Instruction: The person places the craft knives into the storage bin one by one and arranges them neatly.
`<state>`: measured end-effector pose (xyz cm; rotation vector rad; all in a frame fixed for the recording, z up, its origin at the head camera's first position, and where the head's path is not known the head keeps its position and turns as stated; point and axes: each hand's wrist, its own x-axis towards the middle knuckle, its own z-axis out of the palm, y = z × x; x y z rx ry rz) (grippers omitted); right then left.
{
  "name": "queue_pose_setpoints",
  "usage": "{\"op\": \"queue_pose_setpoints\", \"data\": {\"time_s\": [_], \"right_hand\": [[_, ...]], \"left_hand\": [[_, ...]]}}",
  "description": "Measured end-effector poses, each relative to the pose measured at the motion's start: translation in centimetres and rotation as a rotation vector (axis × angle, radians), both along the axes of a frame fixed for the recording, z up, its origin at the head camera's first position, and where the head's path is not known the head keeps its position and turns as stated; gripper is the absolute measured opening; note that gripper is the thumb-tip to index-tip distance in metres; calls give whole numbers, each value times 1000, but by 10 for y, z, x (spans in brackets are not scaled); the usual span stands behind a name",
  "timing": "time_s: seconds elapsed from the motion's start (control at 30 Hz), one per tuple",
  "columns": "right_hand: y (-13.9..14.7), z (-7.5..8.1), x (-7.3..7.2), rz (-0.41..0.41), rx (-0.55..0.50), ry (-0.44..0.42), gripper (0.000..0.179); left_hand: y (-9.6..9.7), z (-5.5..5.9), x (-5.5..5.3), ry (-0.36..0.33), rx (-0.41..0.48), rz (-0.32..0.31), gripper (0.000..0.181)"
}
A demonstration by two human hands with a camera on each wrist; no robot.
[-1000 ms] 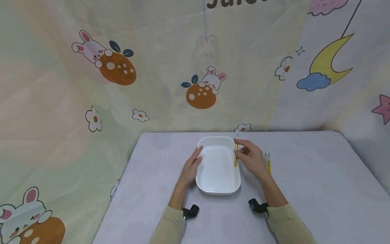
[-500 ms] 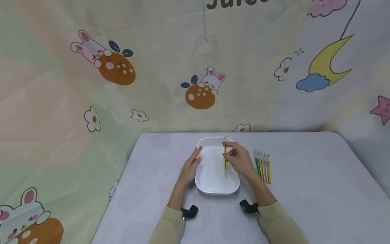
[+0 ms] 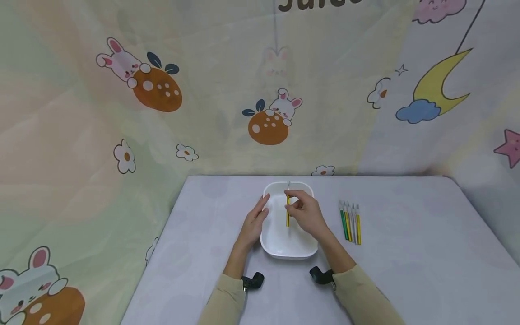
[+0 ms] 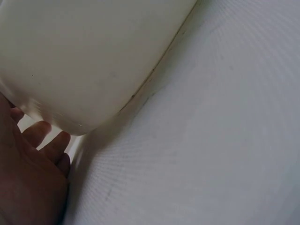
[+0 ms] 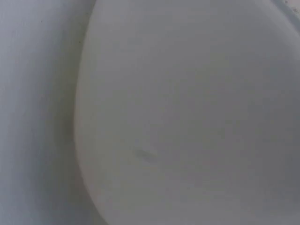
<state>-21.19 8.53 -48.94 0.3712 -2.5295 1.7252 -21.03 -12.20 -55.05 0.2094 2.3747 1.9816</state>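
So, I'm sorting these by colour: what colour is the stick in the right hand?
The stick is mainly yellow; the head view shows it best.

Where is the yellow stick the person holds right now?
In the head view, the yellow stick is pinched in the right hand, over the white tray, to the right of the left hand.

A small recording corner, whether in a home or a studio is hard to tell: a creased backdrop (image 3: 219, 58) with cartoon rabbits (image 3: 157, 90) upper left and a moon (image 3: 436, 85) upper right encloses a pale table (image 3: 422, 243), lower centre.
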Motion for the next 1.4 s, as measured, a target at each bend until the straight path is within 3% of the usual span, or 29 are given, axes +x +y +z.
{"op": "queue_pose_setpoints", "data": {"time_s": [0.57,1.07,1.4], "right_hand": [[-16,-10,0,81,95,-110,47],[-24,-15,1,188,390,-127,40],[-25,-14,2,212,449,-143,40]], "left_hand": [[1,1,-1,33,8,-17,48],[-2,-1,2,54,20,-11,48],[0,1,2,35,-3,-14,48]]}}
